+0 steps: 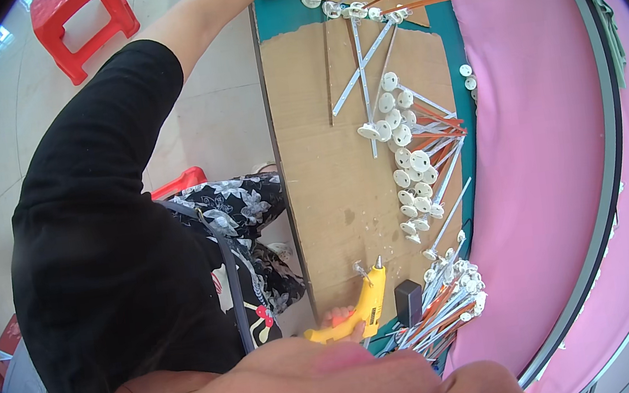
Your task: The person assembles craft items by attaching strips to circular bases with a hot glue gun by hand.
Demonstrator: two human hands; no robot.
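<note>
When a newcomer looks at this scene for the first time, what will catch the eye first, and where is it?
Probably the bright yellow glue gun, held low in the centre of the picture. Next come the white discs clustered along the right side of the cardboard, then the large pink covering farther right.

the glue gun (373, 303) is smooth plastic, metal-tipped — the cardboard (329, 187) matt, the stool (52, 32) glossy plastic.

Yellow glue gun (372, 301), white discs (419, 161), tan cardboard (329, 187), pink cloth (511, 133), white-flowered black trousers (253, 205)
</note>
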